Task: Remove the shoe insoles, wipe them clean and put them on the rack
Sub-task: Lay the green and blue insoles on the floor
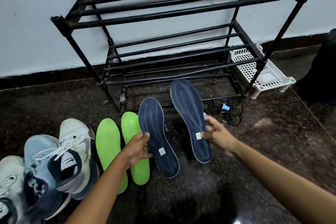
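Note:
My left hand (137, 148) grips one dark blue insole (156, 132) by its left edge, thumb on top. My right hand (217, 135) pinches a second dark blue insole (189, 112) near its heel, tilted and lifted above the floor. Each blue insole bears a small white label. Two green insoles (107, 143) (130, 127) lie side by side on the dark floor, partly under my left hand. The black metal shoe rack (163, 16) stands against the white wall just beyond, its bars bare.
Several sneakers (72, 152) sit in a row at the lower left. A white perforated plastic stand (254, 71) is at the rack's right side. A black cable with a blue plug (227, 108) lies on the floor near the rack's right foot. A dark object (325, 67) stands at the far right.

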Motion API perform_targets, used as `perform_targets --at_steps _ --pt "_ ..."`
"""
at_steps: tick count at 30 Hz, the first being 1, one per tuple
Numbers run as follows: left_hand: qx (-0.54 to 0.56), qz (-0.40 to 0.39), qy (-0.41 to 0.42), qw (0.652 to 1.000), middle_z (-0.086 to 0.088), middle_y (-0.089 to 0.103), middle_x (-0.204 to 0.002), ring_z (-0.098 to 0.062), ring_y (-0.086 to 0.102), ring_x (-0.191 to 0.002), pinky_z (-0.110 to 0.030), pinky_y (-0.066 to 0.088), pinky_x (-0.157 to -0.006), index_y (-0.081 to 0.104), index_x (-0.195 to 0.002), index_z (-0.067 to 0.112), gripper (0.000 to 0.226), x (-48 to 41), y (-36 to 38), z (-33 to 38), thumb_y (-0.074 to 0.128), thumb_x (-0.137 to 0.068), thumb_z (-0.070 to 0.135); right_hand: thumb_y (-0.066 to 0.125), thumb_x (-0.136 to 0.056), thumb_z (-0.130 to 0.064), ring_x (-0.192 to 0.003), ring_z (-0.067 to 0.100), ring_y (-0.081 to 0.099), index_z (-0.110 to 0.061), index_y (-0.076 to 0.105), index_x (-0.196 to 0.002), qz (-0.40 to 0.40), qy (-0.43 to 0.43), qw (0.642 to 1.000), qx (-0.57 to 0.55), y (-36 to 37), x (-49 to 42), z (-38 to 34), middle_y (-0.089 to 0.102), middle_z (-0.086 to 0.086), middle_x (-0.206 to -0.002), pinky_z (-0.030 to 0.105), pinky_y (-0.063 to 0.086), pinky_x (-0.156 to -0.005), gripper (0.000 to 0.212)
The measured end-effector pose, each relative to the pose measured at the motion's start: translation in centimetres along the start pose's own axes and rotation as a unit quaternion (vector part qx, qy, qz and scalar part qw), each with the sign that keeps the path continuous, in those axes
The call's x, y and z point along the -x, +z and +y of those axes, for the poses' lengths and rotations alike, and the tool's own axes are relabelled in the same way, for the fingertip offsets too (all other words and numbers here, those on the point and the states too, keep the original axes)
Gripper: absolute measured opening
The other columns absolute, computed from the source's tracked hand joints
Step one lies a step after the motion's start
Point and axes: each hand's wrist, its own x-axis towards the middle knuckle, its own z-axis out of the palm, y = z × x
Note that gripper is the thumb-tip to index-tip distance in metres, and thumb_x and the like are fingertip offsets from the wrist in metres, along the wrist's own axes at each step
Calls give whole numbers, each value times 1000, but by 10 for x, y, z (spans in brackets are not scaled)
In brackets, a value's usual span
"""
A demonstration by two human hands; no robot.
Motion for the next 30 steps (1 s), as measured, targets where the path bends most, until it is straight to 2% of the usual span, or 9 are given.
perform_targets --at_steps 7,11,14,17,20,24,26,28,30 --pt "-54 42 -7 998 1 65 -104 -17 64 -92 -30 55 -62 53 -117 17 21 -9 5 -18 37 -105 23 39 -80 20 -64 12 58 -23 57 -102 37 118 986 111 34 -13 37 61 -1 -76 21 43 -44 51" --pt "-78 54 -8 995 -2 65 -106 -19 64 -92 -31 56 -61 53 -118 15 23 -22 12 -20 36 -105 22 39 -73 20 -70 25 55 -17 56 -99 86 150 977 123 37 -25 46 64 7 -80 26 39 -47 49" --pt "-115 70 -5 991 -9 62 -119 -23 63 -100 -35 57 -67 52 -124 12 27 -32 15 -26 38 -105 23 40 -70 19 -75 27 61 -18 58 -92 125 165 969 131 35 -31 51 67 9 -86 24 46 -45 46" --pt "-149 102 7 984 -10 60 -119 -25 61 -100 -35 56 -65 51 -120 10 22 -38 18 -28 41 -103 22 46 -73 17 -71 25 58 -19 58 -88 158 165 963 142 33 -30 52 65 9 -87 19 39 -39 40" --pt "-203 142 22 969 -13 59 -113 -28 62 -96 -40 58 -70 51 -113 5 19 -43 17 -29 47 -101 20 53 -74 15 -73 22 59 -18 58 -90 166 162 960 156 33 -30 56 64 6 -83 21 42 -43 36" --pt "-306 187 59 932 -15 57 -105 -29 58 -90 -35 49 -70 47 -109 0 18 -43 21 -33 52 -96 12 64 -75 3 -83 23 64 -17 58 -90 169 145 950 219 34 -27 59 68 7 -84 28 54 -68 26" --pt "-333 198 74 919 -13 54 -101 -26 54 -86 -32 42 -67 43 -106 3 15 -40 26 -33 52 -94 5 64 -80 -2 -72 14 58 -14 57 -92 157 129 942 267 35 -22 54 64 3 -77 7 43 -54 19" --pt "-338 214 85 912 -14 54 -99 -24 52 -81 -32 40 -64 41 -104 3 15 -37 29 -33 50 -93 0 62 -81 -2 -65 11 52 -13 57 -93 156 113 933 303 36 -18 52 58 -1 -69 5 36 -46 17" --pt "-336 235 87 908 -15 53 -100 -24 51 -79 -34 41 -63 41 -105 2 16 -35 30 -34 48 -92 -3 61 -80 0 -71 16 58 -7 62 -95 166 108 923 330 37 -16 52 64 4 -73 12 40 -55 16"
